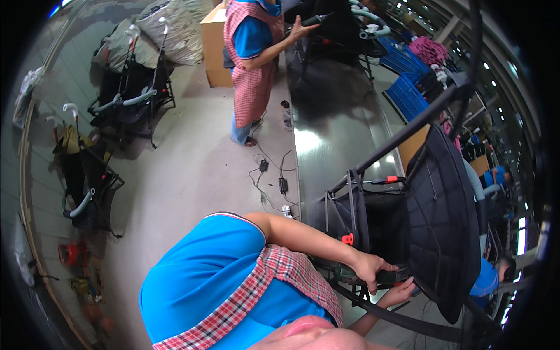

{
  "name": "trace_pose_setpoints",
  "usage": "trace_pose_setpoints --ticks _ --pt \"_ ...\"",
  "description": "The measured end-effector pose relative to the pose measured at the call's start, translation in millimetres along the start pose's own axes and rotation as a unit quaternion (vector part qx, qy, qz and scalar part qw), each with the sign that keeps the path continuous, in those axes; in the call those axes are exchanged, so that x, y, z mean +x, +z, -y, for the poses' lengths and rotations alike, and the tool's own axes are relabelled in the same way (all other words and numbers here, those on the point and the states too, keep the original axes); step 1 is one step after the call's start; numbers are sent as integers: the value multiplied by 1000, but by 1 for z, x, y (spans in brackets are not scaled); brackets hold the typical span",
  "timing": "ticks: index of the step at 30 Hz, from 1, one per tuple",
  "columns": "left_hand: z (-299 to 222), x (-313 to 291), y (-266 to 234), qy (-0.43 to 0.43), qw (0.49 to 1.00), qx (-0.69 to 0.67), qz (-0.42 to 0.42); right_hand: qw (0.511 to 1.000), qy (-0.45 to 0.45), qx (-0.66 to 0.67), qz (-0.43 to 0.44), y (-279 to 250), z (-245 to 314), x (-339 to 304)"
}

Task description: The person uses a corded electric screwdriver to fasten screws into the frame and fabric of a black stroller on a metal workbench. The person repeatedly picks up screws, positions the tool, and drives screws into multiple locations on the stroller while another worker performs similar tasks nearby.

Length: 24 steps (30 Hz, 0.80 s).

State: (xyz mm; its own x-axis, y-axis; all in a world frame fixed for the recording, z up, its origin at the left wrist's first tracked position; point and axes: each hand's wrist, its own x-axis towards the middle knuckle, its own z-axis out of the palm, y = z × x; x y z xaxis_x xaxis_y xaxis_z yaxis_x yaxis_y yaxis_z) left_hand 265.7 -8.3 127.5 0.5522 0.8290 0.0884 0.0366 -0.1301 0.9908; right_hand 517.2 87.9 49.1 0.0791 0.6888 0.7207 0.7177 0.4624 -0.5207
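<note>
– What's in front of you?

– A black stroller (441,216), tilted at the near end of a shiny worktable (318,111). Its broad fabric panel spreads away to my right, and the dark tubes of its frame cross above and below my hands.

– And your left hand?

– My left hand (366,270) reaches in across the stroller, palm down, thumb and forefinger stretched toward a dark part beside the panel. I can't tell whether they grip it.

– The right one?

– My right hand (398,294) comes in lower, just beside the left, fingers curled up against the panel's lower edge. They seem to touch it, but whether they pinch it I can't tell.

– Any colour on that stroller?

– A bright orange-red clip (347,239) hangs on the side nearer my left forearm.

– Who's along the table?

– A co-worker (252,64) in a red-checked apron, one hand raised beside another dark stroller at the far end.

– What else is around?

– A cardboard box (214,49) behind the co-worker, black cables (263,165) on the floor alongside the table, folded strollers (129,87) standing over to my left, and blue crates (406,100) beyond the table, with a heap of pink fabric (429,50) near them.
</note>
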Motion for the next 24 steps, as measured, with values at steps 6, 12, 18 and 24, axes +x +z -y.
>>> trace_pose_setpoints --ticks 6,12,18,24 --pt "5 1 -1 7 1000 -14 2 999 -12 -8 30 -5 10 6" --pt "1 -3 -1 35 999 15 -4 999 -12 4 36 -14 7 1" --pt "19 -2 -1 66 997 -40 -3 999 -5 -26 46 4 -9 -6" --pt "-10 -5 -8 -52 992 -105 40 998 -63 -11 -17 -7 29 4"
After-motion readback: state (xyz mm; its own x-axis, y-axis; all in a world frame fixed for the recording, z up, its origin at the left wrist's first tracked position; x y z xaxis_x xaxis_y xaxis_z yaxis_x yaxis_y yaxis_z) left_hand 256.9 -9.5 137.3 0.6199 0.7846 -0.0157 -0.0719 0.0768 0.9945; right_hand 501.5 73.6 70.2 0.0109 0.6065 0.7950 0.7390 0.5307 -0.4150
